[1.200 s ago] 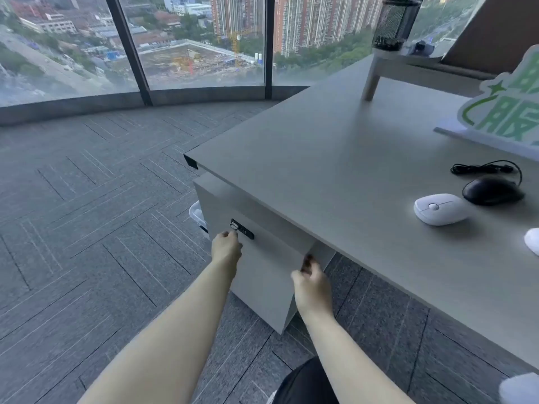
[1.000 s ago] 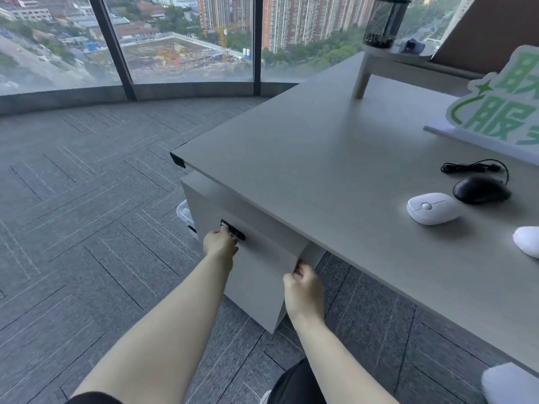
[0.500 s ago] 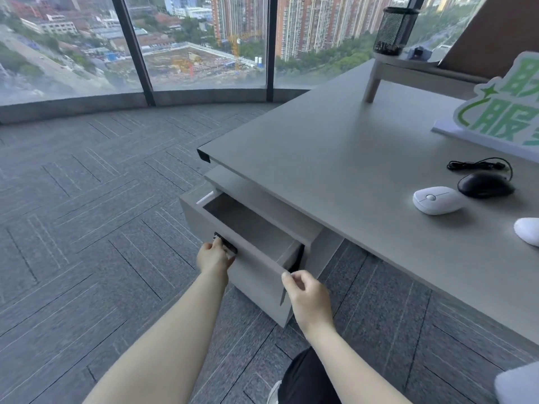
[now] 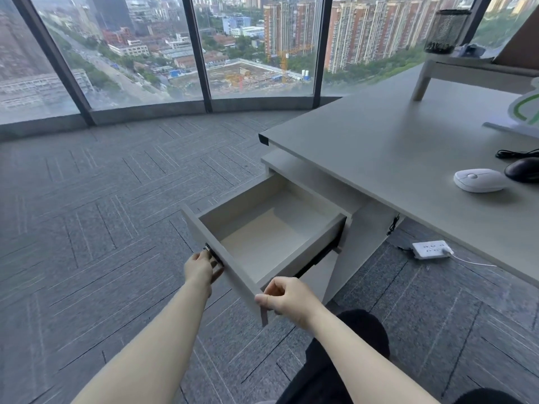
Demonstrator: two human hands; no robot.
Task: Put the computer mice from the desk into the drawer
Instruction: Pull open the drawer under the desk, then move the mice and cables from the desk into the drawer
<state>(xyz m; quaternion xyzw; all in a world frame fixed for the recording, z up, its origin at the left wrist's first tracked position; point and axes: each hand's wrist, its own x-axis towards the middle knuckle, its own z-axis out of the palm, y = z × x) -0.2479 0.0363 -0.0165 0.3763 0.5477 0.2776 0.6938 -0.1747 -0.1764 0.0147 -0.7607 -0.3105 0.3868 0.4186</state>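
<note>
The grey drawer [image 4: 294, 258] under the desk's left corner stands pulled far out, and its pale inside holds nothing. My left hand [image 4: 201, 268] grips the dark handle on the drawer front. My right hand [image 4: 284, 295] holds the front panel's right corner. On the grey desk [image 4: 379, 147] at the right lie a white mouse [image 4: 479, 180] and, beyond it, a black wired mouse [image 4: 523, 170], cut off by the frame edge.
A white power strip [image 4: 431, 249] with a cable lies on the carpet under the desk. A raised shelf [image 4: 466, 68] with a black mesh cup [image 4: 444, 32] stands at the desk's back. A green and white sign [image 4: 526, 109] sits at the right edge.
Both hands have pulled the drawer from shut to wide open, towards me. The view has swung left, so a third white mouse at the right edge has gone out of sight.
</note>
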